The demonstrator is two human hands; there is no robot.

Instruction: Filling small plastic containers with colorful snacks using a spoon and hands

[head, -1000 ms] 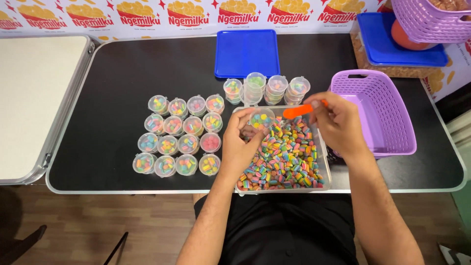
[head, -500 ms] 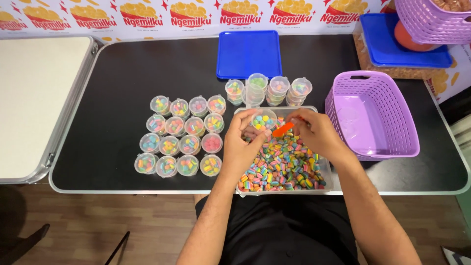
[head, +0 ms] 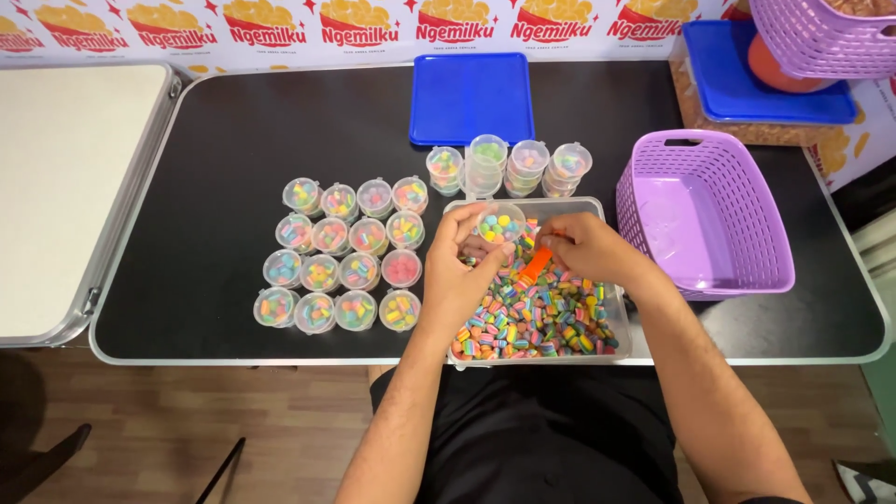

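Observation:
A clear plastic tub (head: 620,347) full of small multicoloured candies (head: 537,322) sits at the table's near edge. My left hand (head: 467,271) holds a small clear cup (head: 499,224) with a few candies in it over the tub's far end. My right hand (head: 588,247) grips an orange scoop (head: 534,265) whose tip points down into the candies, just right of the cup. Left of the tub stand several filled small cups (head: 341,254) in rows. Behind the tub are stacks of empty cups (head: 509,166).
A purple plastic basket (head: 747,261) stands to the right of the tub. A blue lid (head: 471,96) lies at the back of the black table (head: 205,168). A white table (head: 65,177) adjoins on the left. Another purple basket (head: 821,42) sits on a blue-lidded box at the far right.
My right hand has swung the orange scoop from raised beside the cup down into the candies. My left hand with the cup has hardly moved.

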